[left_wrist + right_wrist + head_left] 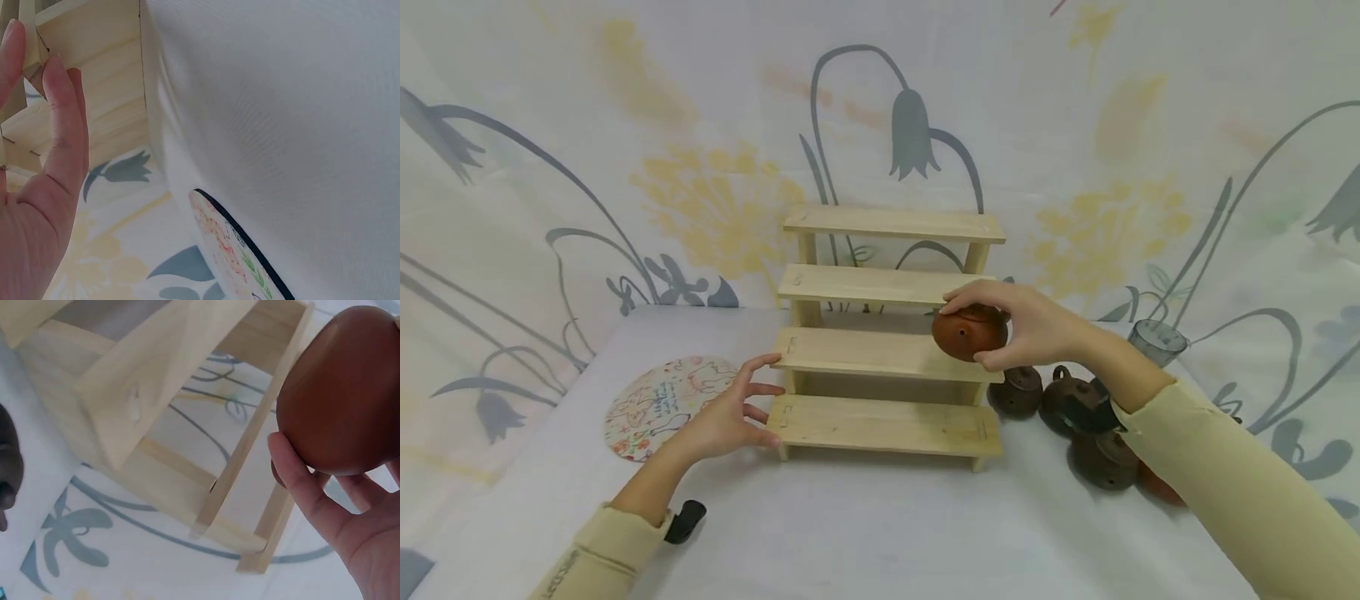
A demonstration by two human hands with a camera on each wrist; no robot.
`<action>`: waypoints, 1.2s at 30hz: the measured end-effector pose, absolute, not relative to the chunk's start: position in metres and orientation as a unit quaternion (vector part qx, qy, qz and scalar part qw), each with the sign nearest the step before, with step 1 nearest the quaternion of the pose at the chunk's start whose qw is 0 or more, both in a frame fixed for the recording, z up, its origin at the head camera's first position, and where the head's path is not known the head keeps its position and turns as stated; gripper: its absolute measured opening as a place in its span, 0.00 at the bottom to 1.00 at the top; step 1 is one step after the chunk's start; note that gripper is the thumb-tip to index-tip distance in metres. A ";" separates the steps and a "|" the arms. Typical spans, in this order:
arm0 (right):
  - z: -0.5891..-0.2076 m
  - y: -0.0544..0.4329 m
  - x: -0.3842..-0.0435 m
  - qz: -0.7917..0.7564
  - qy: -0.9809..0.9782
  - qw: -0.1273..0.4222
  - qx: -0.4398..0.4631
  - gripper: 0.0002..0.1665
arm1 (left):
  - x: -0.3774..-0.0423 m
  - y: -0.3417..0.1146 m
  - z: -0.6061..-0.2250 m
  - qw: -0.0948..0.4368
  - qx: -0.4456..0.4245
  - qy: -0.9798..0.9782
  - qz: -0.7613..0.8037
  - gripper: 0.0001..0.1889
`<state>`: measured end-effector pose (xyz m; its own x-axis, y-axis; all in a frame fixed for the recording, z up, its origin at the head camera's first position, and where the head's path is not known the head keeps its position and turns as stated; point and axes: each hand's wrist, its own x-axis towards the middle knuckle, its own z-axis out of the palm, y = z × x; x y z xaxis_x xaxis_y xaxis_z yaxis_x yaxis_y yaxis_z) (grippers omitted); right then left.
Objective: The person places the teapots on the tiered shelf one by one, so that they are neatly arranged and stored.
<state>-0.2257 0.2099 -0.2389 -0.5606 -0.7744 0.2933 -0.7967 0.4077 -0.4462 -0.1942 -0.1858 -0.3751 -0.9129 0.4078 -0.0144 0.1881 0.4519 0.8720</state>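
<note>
In the head view, my right hand [1030, 321] holds a reddish-brown clay teapot [964, 335] in front of the right end of a stepped wooden shelf [880, 425]. The fingers lie over its top and the thumb is at its lower side. The right wrist view shows the teapot's smooth rounded body [344, 394] with the thumb along it. At the shelf's left end, my left hand [726, 417] has its fingers spread, fingertips at the ends of the lower boards. Up close in the left wrist view, fingers [59, 112] rest against a board's corner.
Several dark brown teapots [1017, 392] stand right of the shelf, with another reddish one [1161, 485] partly behind the right sleeve. A round printed mat [647, 408] lies left of the shelf. A flower-patterned cloth [1075, 150] hangs behind.
</note>
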 end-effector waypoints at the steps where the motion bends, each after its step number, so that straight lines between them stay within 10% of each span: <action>1: -0.237 0.206 -0.229 0.275 -0.838 0.024 0.470 0.31 | -0.194 -0.186 -0.375 0.110 0.174 0.844 0.495 0.56; 36: -0.197 0.098 -0.341 0.263 -0.820 0.092 0.501 0.30 | -0.196 -0.184 -0.378 0.101 0.159 0.854 0.486 0.57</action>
